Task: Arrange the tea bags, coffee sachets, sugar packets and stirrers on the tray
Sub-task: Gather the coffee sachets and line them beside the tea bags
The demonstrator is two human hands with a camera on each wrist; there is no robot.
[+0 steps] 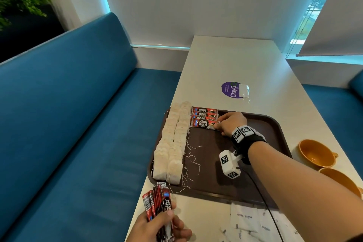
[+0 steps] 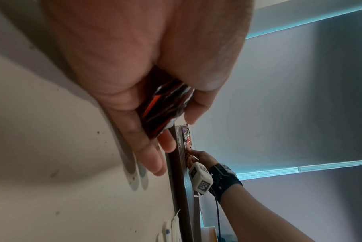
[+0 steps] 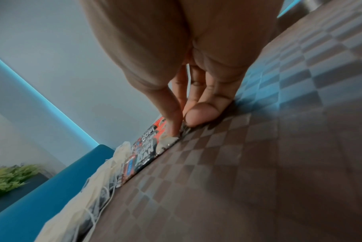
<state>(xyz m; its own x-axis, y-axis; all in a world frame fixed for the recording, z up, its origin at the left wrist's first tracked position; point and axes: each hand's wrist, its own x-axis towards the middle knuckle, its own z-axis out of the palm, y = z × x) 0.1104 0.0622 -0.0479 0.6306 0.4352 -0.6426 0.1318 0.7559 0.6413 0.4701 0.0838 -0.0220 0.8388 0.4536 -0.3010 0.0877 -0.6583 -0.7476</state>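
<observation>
Head view shows us well into the job but short of the end. On the brown tray we have two neat columns of tea bags down the left side, their strings trailing onto the tray floor. Just beside them, at the far end, four coffee sachets lie in an overlapping row, and our right hand is on the nearest one; in the right wrist view the fingers and thumb are pressed down on its end, drawn together on the foil, so we judge that we are seating it against the row.

Our left hand waits at the near edge of the table, fingers curled round a fanned bundle of further sachets, so this row is only partly laid.

Still to go, as we read it: the sugar packets lie in a loose heap on the table in front of the tray, untouched, and one stray tea bag rests on a purple sticker well beyond the tray. We see no stirrers in any view.

The right half of the tray holds nothing yet. Two orange cups stand on the table to the right of the tray; the farther one looks empty, and we cannot see fully into the nearer.
</observation>
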